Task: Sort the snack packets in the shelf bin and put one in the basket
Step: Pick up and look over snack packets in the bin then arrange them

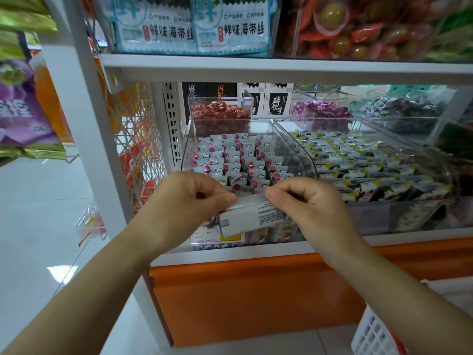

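We see a big white shelf [256, 66] with an orange bottom. On it sits a clear bin [304, 149] at the shelf's front edge, full of small snack packets [230, 160] standing in neat rows. A white basket [371, 334] peeks in at the bottom right corner, below the shelf. Our left hand [186, 203] and our right hand [307, 203] meet at the front edge of the bin. Both pinch one white packet [250, 216] by its top, thumbs and fingers closed on it. The packet hangs just in front of the bin's front wall, printed side toward us.
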The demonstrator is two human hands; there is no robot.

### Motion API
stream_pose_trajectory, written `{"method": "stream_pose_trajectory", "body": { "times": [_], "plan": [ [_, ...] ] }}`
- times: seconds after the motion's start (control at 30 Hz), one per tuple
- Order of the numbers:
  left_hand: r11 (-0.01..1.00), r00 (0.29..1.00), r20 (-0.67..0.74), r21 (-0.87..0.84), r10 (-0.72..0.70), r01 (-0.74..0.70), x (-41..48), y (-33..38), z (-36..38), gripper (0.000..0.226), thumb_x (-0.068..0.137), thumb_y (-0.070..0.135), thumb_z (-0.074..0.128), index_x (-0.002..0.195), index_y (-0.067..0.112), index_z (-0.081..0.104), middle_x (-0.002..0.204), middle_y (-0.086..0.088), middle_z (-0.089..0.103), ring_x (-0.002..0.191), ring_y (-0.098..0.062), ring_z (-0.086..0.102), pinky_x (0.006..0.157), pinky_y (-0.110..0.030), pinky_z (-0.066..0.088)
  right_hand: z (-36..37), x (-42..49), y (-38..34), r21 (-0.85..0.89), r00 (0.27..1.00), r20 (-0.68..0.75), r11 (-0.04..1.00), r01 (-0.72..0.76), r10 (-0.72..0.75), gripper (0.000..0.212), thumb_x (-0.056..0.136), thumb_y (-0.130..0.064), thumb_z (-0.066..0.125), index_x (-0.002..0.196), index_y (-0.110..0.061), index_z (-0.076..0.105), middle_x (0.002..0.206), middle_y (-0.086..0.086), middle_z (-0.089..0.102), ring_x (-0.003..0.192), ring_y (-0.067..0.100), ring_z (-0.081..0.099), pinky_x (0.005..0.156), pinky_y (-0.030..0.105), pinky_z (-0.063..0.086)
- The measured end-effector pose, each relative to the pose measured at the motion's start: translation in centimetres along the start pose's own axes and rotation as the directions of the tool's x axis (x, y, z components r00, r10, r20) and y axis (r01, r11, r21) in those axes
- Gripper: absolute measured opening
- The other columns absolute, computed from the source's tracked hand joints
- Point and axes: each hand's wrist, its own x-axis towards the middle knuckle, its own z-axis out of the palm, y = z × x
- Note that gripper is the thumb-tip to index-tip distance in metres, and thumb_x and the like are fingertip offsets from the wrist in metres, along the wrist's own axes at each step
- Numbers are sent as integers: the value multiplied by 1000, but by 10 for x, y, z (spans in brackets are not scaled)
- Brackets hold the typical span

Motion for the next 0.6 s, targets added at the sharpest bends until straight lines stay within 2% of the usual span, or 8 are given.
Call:
{"method": "stream_pose_trajectory", "body": {
  "times": [0.1,0.13,0.27,0.33,0.37,0.43,0.5,0.6],
  "plan": [
    [998,999,-8,49,39,-39,1,-2,-1,16,81,31,65,68,28,73,70,2,71,65,-21,64,59,-28,52,1,0,1,16,1000,-7,1000,-12,12,15,87,-19,61,75,-22,70,71,-13,69,68,-2,63,59,10,46],
    [997,999,-12,60,47,-47,1,-3,-1,16,81,32,64,68,28,73,70,1,71,65,-21,63,59,-28,52,1,0,1,12,1000,-12,1000,-13,13,15,87,-19,61,75,-22,70,71,-12,68,68,-1,63,59,10,47],
    [1000,997,74,-3,10,-10,-1,-2,2,24,73,53,56,80,34,69,81,15,69,73,-6,64,63,-18,52,1,-2,3,-41,998,-59,999,14,-16,18,89,-21,59,74,-26,67,66,-18,64,66,-1,60,60,11,45],
    [1000,991,130,2,9,-9,-1,-2,4,18,72,52,60,84,40,64,86,25,65,78,3,62,64,-15,53,0,-2,3,-61,998,-63,998,21,-25,20,91,-19,58,74,-26,66,65,-16,64,63,-2,59,57,10,44],
    [1000,991,133,11,11,-13,-1,-3,4,10,76,45,63,85,42,62,85,26,64,78,4,61,64,-14,52,-1,-1,3,-36,999,-44,999,2,-3,20,91,-18,58,74,-24,67,66,-12,65,64,-1,61,56,10,46],
    [1000,994,107,7,27,-28,-1,-5,4,14,81,32,66,87,43,61,83,19,67,76,1,62,64,-15,52,-6,3,2,93,994,42,990,-109,106,18,91,-14,57,76,-14,68,70,-3,68,66,7,68,57,19,55],
    [1000,995,94,-9,30,-29,0,-6,2,16,81,28,65,90,41,63,82,14,68,77,0,62,67,-16,53,-12,6,1,180,967,148,956,-232,207,17,91,-10,56,77,-8,66,69,-1,69,68,13,70,54,25,57],
    [999,993,113,-31,36,-33,1,-6,2,16,80,28,65,92,40,63,85,19,68,81,3,62,67,-11,51,-19,9,3,191,944,220,939,-288,245,20,91,-8,54,73,-6,62,68,-2,69,68,16,71,51,26,57]
  ]
}}
